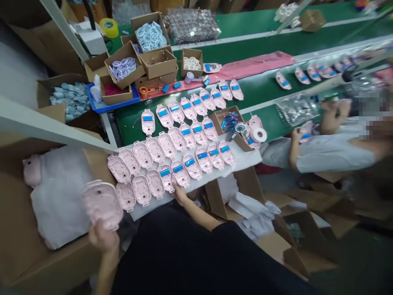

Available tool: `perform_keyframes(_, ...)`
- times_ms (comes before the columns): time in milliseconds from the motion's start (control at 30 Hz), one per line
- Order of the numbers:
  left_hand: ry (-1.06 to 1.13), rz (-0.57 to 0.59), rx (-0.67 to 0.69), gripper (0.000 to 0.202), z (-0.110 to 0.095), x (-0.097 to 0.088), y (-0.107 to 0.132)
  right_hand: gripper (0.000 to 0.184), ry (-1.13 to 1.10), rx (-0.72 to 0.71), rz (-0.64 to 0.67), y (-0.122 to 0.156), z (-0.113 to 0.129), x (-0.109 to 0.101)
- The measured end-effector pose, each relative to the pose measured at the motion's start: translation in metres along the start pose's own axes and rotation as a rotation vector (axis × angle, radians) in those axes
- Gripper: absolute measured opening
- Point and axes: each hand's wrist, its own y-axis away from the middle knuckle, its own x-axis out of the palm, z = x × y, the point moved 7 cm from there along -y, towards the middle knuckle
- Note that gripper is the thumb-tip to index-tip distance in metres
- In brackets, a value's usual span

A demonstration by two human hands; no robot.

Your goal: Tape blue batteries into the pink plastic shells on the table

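My left hand [104,237] is closed around the lower end of a pink plastic shell [102,205], held up at the left, slightly blurred, with its hollow inside facing me. My right hand [180,194] is at the front edge of the white-covered table, its fingers loosely stretched out and touching the near row by a pink shell with a blue battery [166,177]. Rows of similar shells lie around it. Several at the left, such as this bare shell [141,190], hold no battery; those farther right carry blue batteries with thin wires.
A large carton [18,250] with white sheet lining stands at the left. A small box of batteries [218,119] sits at the table's right end. Boxes of rings [123,69] stand behind, beside the green conveyor [260,98]. A co-worker [334,143] works at the right.
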Motion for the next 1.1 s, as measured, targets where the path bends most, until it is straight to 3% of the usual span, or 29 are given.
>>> perform_keyframes(100, -0.019, -0.039, -0.139, 0.052, 0.027, 0.013, 0.067, 0.034, 0.036, -0.05, 0.085, -0.002, 0.006, 0.004)
perform_keyframes(200, -0.102, 0.096, -0.219, 0.054, 0.053, 0.026, 0.099, 0.037, 0.068, -0.097, 0.142, 0.005, 0.013, -0.011)
perform_keyframes(300, -0.113, 0.194, -0.217, 0.063, 0.068, 0.036, 0.103, 0.045, 0.068, -0.141, 0.154, 0.021, 0.012, -0.035)
perform_keyframes(400, -0.096, 0.287, -0.161, 0.066, 0.073, 0.052, 0.09, 0.055, 0.034, -0.188, 0.177, 0.043, 0.006, -0.051)
perform_keyframes(467, -0.091, 0.319, -0.13, 0.066, 0.075, 0.06, 0.079, 0.056, 0.012, -0.241, 0.2, 0.056, 0.012, -0.052)
perform_keyframes(533, -0.079, 0.323, -0.123, 0.067, 0.08, 0.06, 0.071, 0.053, 0.001, -0.303, 0.211, 0.061, 0.036, -0.042)
perform_keyframes(633, -0.053, 0.316, -0.136, 0.067, 0.094, 0.046, 0.074, 0.049, 0.086, -0.41, 0.221, 0.042, 0.113, 0.004)
perform_keyframes(800, -0.049, 0.333, -0.231, 0.07, 0.132, 0.023, 0.111, 0.04, 0.262, -0.505, 0.238, -0.034, 0.271, 0.15)
perform_keyframes(867, -0.045, 0.352, -0.256, 0.07, 0.14, 0.023, 0.124, 0.039, 0.254, -0.487, 0.278, -0.06, 0.305, 0.199)
perform_keyframes(933, -0.036, 0.387, -0.251, 0.067, 0.137, 0.028, 0.127, 0.041, 0.229, -0.463, 0.289, -0.074, 0.312, 0.214)
perform_keyframes(1000, -0.054, 0.422, -0.228, 0.063, 0.126, 0.034, 0.119, 0.04, 0.212, -0.492, 0.26, -0.073, 0.294, 0.186)
perform_keyframes(1033, -0.079, 0.446, -0.207, 0.061, 0.118, 0.038, 0.112, 0.039, 0.221, -0.548, 0.215, -0.065, 0.278, 0.157)
perform_keyframes(1100, -0.134, 0.522, -0.134, 0.057, 0.1, 0.053, 0.093, 0.038, 0.274, -0.696, 0.043, -0.035, 0.23, 0.077)
